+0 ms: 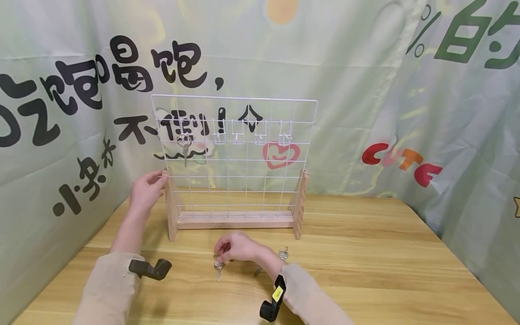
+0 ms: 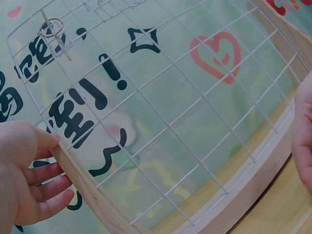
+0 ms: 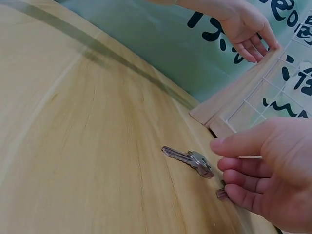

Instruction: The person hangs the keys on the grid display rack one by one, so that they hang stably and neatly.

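A white wire grid rack (image 1: 237,177) stands upright on a wooden base. My left hand (image 1: 147,192) grips the top of the rack's left wooden post (image 2: 90,195), the thumb in front and fingers behind it. Low over the table, my right hand (image 1: 239,247) has its thumb and fingers bent, with a gap between them. Just by its fingertips a silver key (image 3: 187,160) lies on the wood; a small metal piece (image 3: 222,193) shows under the fingers. Another key (image 1: 283,254) lies partly hidden behind the right wrist.
Several white hooks (image 1: 238,135) hang in a row on the grid. On the leftmost hangs a key on a ring (image 1: 185,149). The wooden table (image 1: 365,253) carries it all, with a printed cloth (image 1: 345,99) behind and at the sides.
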The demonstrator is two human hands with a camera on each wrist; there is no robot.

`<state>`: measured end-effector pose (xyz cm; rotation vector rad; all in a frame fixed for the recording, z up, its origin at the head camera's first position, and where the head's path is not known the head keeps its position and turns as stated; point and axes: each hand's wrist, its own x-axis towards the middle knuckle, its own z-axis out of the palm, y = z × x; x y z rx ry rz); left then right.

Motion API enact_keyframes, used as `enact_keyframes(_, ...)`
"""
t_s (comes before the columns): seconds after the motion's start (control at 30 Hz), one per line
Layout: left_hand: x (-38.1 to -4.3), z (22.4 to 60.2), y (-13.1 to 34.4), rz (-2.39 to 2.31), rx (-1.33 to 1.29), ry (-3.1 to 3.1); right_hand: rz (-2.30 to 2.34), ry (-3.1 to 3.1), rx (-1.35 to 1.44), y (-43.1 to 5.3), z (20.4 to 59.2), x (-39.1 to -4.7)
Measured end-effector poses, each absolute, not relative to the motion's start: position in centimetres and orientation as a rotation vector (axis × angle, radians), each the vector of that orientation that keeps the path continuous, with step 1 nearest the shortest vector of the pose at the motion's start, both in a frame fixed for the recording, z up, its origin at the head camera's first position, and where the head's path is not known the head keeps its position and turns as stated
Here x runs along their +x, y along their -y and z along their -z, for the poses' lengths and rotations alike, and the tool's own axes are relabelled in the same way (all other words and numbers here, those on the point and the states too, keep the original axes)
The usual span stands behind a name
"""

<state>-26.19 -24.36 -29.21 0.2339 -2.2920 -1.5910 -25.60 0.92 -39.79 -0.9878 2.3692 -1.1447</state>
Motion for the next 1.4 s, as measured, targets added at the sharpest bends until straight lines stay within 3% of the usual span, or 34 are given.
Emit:
enact_keyframes(1.03,-26.19,29.14,24.31,1.589,0.258,2.316,0.610,-2.479,-1.508,-1.02,40.10,-25.29)
enact_keyframes(1.4,-26.15,29.00,24.28,1.592,0.259,2.320,0.745,-2.499,-1.434,-0.88,40.12,-25.44)
